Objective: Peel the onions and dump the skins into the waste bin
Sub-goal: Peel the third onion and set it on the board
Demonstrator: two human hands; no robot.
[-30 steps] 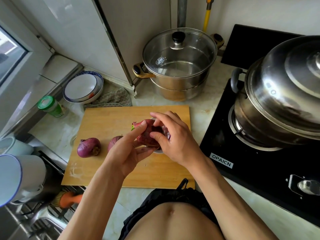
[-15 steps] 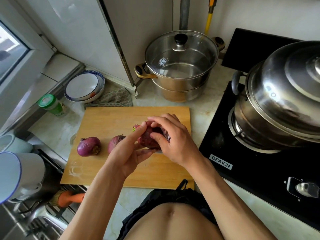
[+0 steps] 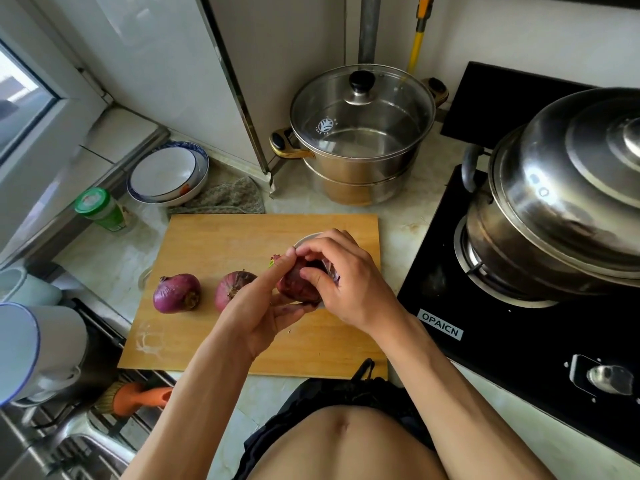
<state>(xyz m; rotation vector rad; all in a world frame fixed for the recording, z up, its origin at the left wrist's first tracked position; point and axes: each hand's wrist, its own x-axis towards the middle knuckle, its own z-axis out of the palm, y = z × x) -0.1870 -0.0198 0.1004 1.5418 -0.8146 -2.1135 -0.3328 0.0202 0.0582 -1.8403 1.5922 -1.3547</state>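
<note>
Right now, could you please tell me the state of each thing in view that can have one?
Held onion: gripped in both hands, skin still on.
Left hand: holds the onion from below.
Right hand: pinches at its skin.
Two onions: unpeeled, lying on the cutting board.
Glass-lidded pot: lid on, looks empty.
Steel pot: lid on, on the stove.

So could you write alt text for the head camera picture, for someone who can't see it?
Two bare hands, left hand and right hand, hold a red onion over a wooden cutting board, fingers picking at its skin. Two more unpeeled onions lie on the board; steel pots stand behind and on the stove.
</note>
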